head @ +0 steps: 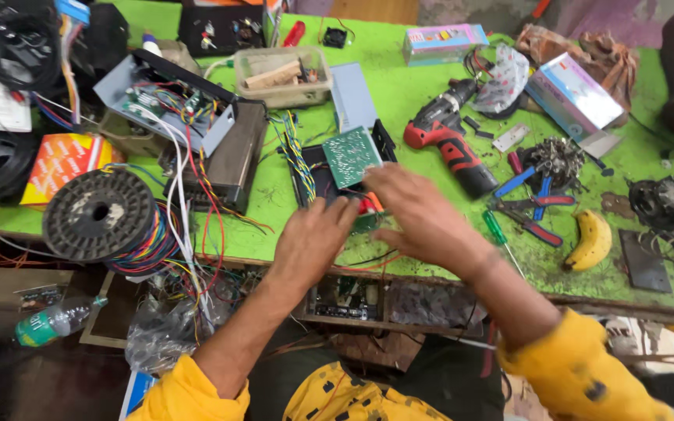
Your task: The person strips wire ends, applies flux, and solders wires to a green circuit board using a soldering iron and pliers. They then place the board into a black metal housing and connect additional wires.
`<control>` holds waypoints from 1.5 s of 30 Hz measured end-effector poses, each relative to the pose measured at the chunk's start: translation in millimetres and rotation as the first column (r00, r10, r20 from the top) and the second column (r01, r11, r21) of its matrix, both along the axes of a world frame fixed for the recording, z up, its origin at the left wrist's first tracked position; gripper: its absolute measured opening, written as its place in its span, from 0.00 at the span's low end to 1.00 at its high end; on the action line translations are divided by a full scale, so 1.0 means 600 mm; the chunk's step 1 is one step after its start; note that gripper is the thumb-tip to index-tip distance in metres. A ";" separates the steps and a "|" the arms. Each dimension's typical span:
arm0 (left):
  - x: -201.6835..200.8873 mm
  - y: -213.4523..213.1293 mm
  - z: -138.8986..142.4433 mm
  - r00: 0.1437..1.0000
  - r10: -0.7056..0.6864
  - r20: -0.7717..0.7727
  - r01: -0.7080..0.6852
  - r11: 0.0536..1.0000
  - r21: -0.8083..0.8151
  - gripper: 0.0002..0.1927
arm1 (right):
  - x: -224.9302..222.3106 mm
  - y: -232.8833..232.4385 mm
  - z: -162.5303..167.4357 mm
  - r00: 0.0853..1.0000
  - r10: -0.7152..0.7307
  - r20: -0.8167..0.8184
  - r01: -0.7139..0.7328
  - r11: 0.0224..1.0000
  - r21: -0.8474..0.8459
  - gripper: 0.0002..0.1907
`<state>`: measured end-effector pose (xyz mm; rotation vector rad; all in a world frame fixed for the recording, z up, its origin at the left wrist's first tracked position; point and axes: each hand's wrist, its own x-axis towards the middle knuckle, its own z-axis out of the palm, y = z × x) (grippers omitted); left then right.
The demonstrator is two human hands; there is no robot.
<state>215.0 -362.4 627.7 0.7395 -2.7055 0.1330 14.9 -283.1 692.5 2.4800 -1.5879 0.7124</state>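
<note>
We see the green rectangular circuit board [350, 157] tilted on a black tray on the green surface [399, 101] — just beyond both hands, long axis running away from us. Right hand [419, 212] lies nearer, fingers spread flat, grasping nothing; left hand [313, 240] loosely curled beside it, also empty.

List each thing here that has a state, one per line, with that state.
Left hand: palm down, over a small orange part at the table edge; grip unclear.
Right hand: palm down, fingers spread, beside the left.
Circuit board: tilted, propped on a black case.
Drill: lying on its side.
Grey box: open, wires spilling out.
Bottle: lying down, capped.
Banana: unpeeled.
</note>
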 end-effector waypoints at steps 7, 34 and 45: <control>0.010 0.005 -0.007 0.903 -0.030 -0.429 -0.128 0.934 -0.334 0.25 | -0.029 -0.109 -0.074 0.986 0.126 0.107 -0.154 0.938 0.311 0.32; 0.204 0.048 -0.029 0.923 0.249 -0.294 0.386 -0.599 0.702 0.18 | -0.037 -0.099 -0.158 0.974 0.069 -0.215 -0.099 0.986 -0.132 0.26; 0.457 0.054 -0.089 0.799 0.530 0.282 -0.332 -0.001 0.943 0.20 | -0.013 -0.092 -0.227 0.986 -0.155 -0.064 0.150 0.985 -0.081 0.32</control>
